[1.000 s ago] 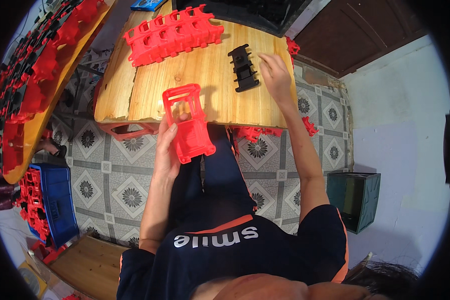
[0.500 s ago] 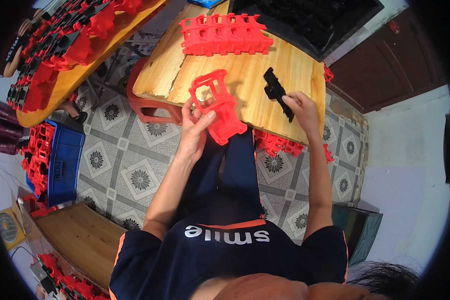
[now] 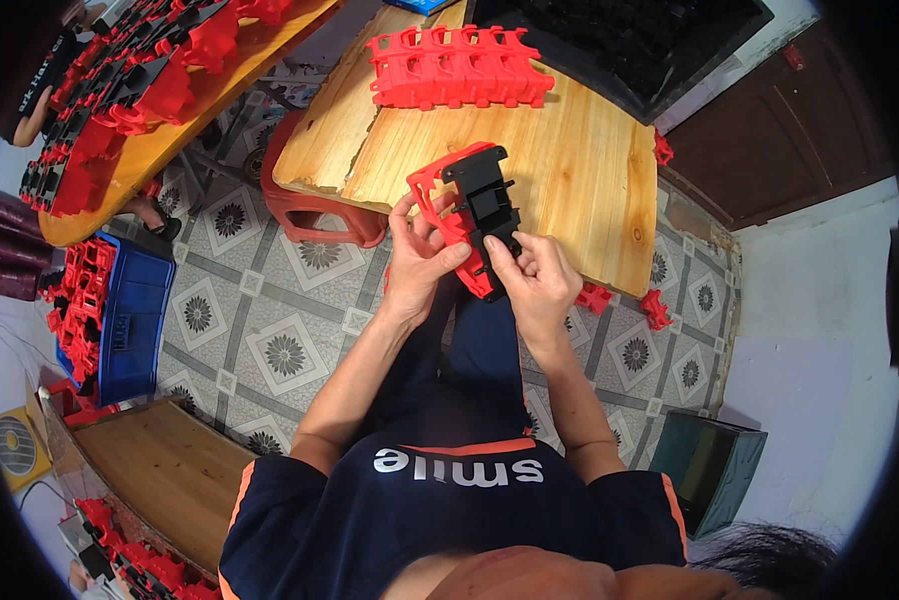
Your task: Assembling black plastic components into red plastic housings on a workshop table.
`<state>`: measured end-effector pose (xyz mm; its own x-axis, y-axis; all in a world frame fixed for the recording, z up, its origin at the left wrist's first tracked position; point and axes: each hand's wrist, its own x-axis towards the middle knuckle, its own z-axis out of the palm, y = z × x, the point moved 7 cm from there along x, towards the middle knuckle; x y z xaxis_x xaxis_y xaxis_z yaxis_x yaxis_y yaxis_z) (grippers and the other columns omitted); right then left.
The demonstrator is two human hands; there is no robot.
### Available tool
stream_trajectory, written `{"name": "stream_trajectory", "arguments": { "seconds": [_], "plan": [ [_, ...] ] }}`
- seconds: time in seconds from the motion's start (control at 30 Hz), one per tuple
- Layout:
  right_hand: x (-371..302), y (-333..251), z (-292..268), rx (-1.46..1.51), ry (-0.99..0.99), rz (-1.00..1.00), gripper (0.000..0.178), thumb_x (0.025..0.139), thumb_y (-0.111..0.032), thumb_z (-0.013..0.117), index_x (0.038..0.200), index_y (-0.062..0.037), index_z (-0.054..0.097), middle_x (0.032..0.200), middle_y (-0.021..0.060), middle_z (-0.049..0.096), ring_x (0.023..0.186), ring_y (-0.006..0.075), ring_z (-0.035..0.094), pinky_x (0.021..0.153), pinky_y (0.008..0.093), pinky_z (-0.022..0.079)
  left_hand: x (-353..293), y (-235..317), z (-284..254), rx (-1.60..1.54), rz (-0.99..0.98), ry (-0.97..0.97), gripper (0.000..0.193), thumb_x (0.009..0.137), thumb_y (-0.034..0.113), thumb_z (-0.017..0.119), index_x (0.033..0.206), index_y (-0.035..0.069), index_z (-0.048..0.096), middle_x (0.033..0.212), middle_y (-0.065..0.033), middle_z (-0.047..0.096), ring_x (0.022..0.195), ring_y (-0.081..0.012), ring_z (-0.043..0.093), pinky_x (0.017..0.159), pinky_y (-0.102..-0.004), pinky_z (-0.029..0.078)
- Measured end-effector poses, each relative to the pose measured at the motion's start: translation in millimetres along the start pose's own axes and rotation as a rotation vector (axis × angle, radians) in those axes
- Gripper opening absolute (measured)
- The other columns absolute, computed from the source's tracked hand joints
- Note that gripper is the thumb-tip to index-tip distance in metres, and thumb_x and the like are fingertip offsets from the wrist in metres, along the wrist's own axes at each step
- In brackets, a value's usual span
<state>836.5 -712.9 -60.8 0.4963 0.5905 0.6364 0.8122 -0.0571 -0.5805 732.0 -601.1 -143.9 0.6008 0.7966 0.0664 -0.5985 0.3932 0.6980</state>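
Observation:
My left hand (image 3: pixel 417 262) is closed round the side of a red plastic frame (image 3: pixel 428 187), which is tilted over the near edge of the wooden table (image 3: pixel 580 200). In my right hand (image 3: pixel 540 283), thumb and fingers grip the lower part of a black plastic piece (image 3: pixel 487 193). The black piece lies along the right side of the red frame and covers much of it. Whether the two are joined cannot be made out. Farther back on the table stands a row of red plastic frames (image 3: pixel 460 72), set close together.
A large black tray-like panel (image 3: pixel 620 45) covers the table's far right. A red stool (image 3: pixel 320 222) stands at its left side. On the far left, a blue crate (image 3: pixel 135 320) holds red parts, below another table (image 3: pixel 195 130) crowded with red-and-black pieces. Loose red parts (image 3: pixel 656 309) show beneath the near table edge.
My right hand has brought the black piece leftward from above the table onto the red frame. My left hand has shifted slightly right, turning the frame more edge-on.

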Motion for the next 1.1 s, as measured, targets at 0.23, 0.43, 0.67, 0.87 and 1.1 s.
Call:
{"name": "stream_trajectory", "arguments": {
  "seconds": [0.23, 0.43, 0.67, 0.87, 1.1],
  "plan": [
    [-3.0, -10.5, 2.0, -0.08, 0.01, -0.096, 0.029, 0.075, -0.017, 0.083, 0.087, 0.0006, 0.064, 0.063, 0.0066, 0.055, 0.052, 0.0189, 0.057, 0.047, 0.0317, 0.047, 0.7, -0.4, 1.3, -0.037, -0.037, -0.074, 0.103, 0.079, 0.009, 0.08, 0.151, 0.014, 0.006, 0.15, -0.0181, 0.031, 0.134, -0.0291, 0.042, 0.11, -0.0449, 0.038],
    [3.4, -13.6, -1.6, -0.046, -0.008, -0.214, 0.026, 0.076, -0.016, 0.081, 0.089, -0.0008, 0.065, 0.065, 0.0063, 0.056, 0.05, 0.02, 0.055, 0.046, 0.0317, 0.044, 1.3, 3.6, 10.4, 0.059, -0.046, -0.034, 0.113, 0.084, 0.012, 0.075, 0.154, 0.017, -0.015, 0.15, -0.0155, 0.032, 0.135, -0.0272, 0.04, 0.11, -0.0449, 0.035],
    [40.4, 22.5, 12.1, 0.255, -0.039, 0.079, 0.031, 0.084, -0.021, 0.075, 0.106, -0.0009, 0.064, 0.097, 0.0125, 0.062, 0.086, 0.0247, 0.062, 0.074, 0.0352, 0.049, -6.7, 2.7, 18.7, 0.018, -0.107, -0.082, 0.105, 0.087, 0.008, 0.068, 0.155, 0.016, -0.011, 0.15, -0.0168, 0.031, 0.137, -0.0274, 0.037, 0.112, -0.0449, 0.034],
    [35.8, 35.1, 48.3, 0.712, -0.339, 0.411, 0.049, 0.093, -0.029, 0.068, 0.13, 0.0013, 0.057, 0.119, 0.0125, 0.06, 0.108, 0.0196, 0.061, 0.089, 0.031, 0.049, -5.5, 8.5, 21.2, 0.086, -0.068, -0.067, 0.096, 0.093, 0.022, 0.064, 0.156, 0.017, -0.008, 0.149, -0.0176, 0.032, 0.136, -0.0271, 0.037, 0.112, -0.0432, 0.033],
    [23.3, 21.4, 54.7, 0.809, -0.313, 0.422, 0.044, 0.09, -0.016, 0.069, 0.129, -0.0008, 0.058, 0.125, 0.014, 0.057, 0.11, 0.0224, 0.059, 0.089, 0.0324, 0.05, 10.0, 26.8, 15.7, 0.24, -0.036, 0.086, 0.053, 0.101, 0.045, 0.048, 0.141, 0.011, 0.039, 0.126, -0.0114, 0.054, 0.116, -0.0191, 0.054, 0.099, -0.0355, 0.046]
  ]
}}
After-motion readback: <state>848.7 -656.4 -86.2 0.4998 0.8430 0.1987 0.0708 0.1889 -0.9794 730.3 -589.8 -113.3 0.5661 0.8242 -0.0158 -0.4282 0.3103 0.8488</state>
